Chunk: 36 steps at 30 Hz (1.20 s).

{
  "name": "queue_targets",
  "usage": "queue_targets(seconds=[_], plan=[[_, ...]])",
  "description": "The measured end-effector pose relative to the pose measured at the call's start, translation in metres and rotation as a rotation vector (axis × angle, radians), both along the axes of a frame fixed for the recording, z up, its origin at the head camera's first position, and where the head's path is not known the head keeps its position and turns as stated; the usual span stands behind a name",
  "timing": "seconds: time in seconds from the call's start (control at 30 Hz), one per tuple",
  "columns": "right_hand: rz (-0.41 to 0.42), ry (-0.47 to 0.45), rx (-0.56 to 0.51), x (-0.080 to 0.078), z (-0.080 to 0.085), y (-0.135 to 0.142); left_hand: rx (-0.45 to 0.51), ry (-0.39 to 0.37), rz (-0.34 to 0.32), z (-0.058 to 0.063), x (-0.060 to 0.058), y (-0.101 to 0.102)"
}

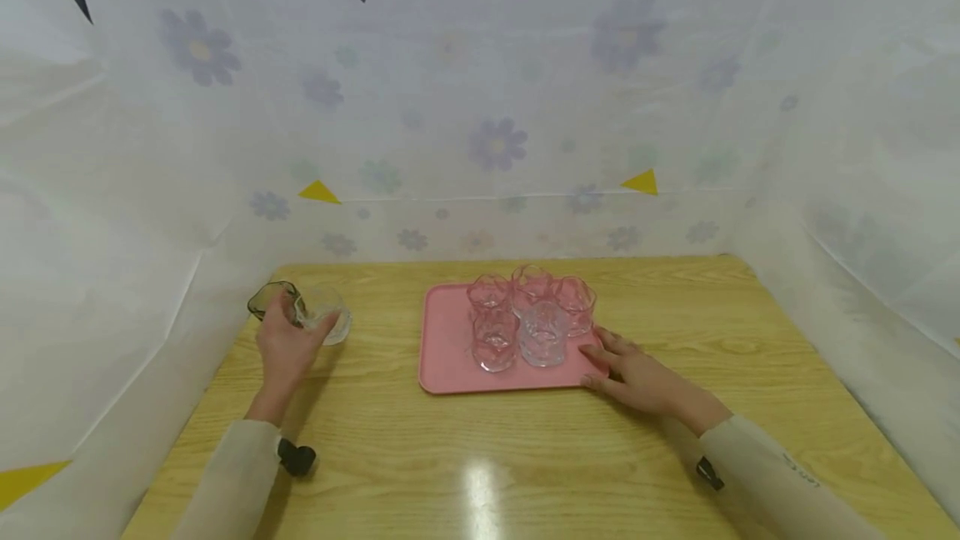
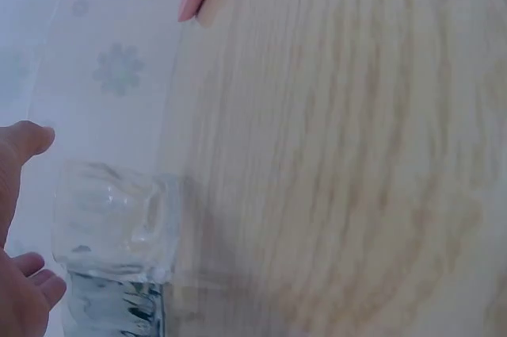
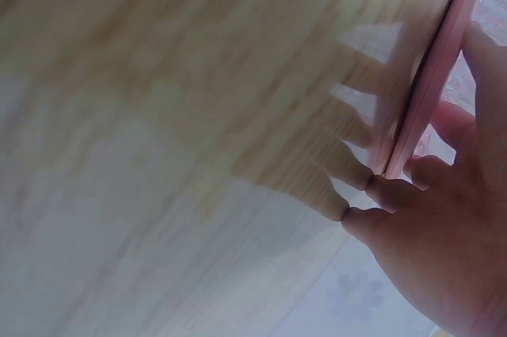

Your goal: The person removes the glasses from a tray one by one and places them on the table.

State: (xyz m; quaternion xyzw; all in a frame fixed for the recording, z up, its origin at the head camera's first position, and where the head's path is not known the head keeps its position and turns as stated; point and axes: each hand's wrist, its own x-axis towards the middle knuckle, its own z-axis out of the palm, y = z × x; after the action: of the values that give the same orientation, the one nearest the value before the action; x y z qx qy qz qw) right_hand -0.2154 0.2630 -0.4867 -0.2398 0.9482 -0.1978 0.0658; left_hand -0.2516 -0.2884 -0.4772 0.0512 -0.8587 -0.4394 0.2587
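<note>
My left hand (image 1: 287, 348) reaches over two glasses at the table's left edge. Its fingers are at a dark grey-green glass (image 1: 262, 299), and its thumb lies over a clear glass (image 1: 342, 329) beside it. In the left wrist view the thumb (image 2: 32, 139) and fingers stand wide apart next to the clear glass (image 2: 111, 218), which stands on the table. My right hand (image 1: 641, 377) touches the right side of a pink tray (image 1: 445, 357), its fingers spread along the edge and some fingertips on the table.
Several clear tumblers (image 1: 543, 336) with wavy rims stand grouped on the tray's right half, tinted pink by it. The wood-grain table (image 1: 390, 457) is enclosed at the back and sides by white sheeting (image 1: 420, 90) with printed flowers.
</note>
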Motion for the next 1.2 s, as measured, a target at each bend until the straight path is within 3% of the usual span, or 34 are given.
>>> queue_targets(seconds=[0.1,0.27,0.5,0.73,0.93,1.07,1.2], plan=[[-0.001,0.0,0.002,0.0,-0.002,0.001,-0.075,0.076,-0.019,0.004,-0.001,0.008],[0.001,0.003,-0.006,-0.001,-0.004,0.001,-0.066,0.125,-0.131,0.009,0.001,0.03],[-0.003,0.002,-0.009,-0.001,-0.005,-0.001,-0.093,0.076,-0.319,0.005,0.001,0.061],[0.003,0.007,-0.009,0.0,-0.004,-0.002,-0.079,0.082,-0.466,-0.001,0.002,0.097],[0.002,0.003,-0.003,0.0,-0.003,-0.003,-0.06,-0.008,-0.592,-0.012,0.003,0.13],[0.005,0.007,-0.008,0.0,-0.004,-0.003,-0.013,-0.056,-0.64,-0.017,0.005,0.146],[0.005,0.01,-0.004,-0.001,-0.005,-0.004,-0.006,-0.094,-0.643,-0.019,0.005,0.157]])
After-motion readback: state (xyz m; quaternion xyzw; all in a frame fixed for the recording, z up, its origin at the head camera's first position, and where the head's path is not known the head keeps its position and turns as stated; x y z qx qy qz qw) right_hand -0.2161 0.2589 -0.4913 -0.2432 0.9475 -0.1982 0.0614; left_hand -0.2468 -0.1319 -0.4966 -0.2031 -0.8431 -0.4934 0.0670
